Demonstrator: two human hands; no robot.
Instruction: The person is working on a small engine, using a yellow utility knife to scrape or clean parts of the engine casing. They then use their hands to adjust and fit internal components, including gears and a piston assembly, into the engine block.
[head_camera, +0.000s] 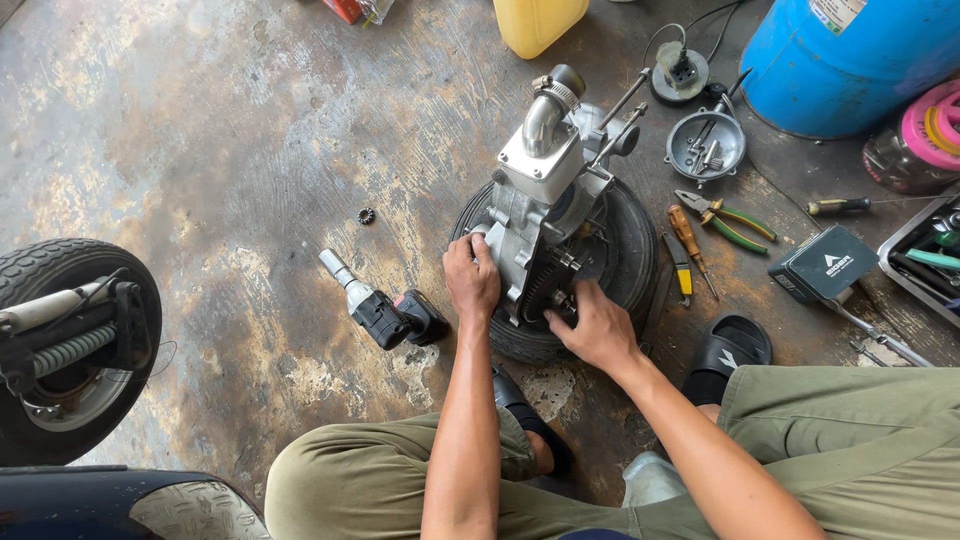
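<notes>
Two hands (535, 300) on one engine (545, 195)

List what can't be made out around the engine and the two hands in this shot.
Head view only:
- Right hand: its fingertips are buried in the engine, so what they pinch is hidden.
- Left hand: its palm side is hidden against the casing.
- Tyre under the engine: mostly covered by it.
- Small ring on the floor: too small to identify.
- Blue drum: cut off by the top edge.

Silver-grey engine block (545, 190), black tyre (625, 260), yellow jug (538, 22), blue drum (850, 60), green-handled pliers (728, 220), olive trousers (840, 440), rust-mottled floor (230, 150)
</notes>
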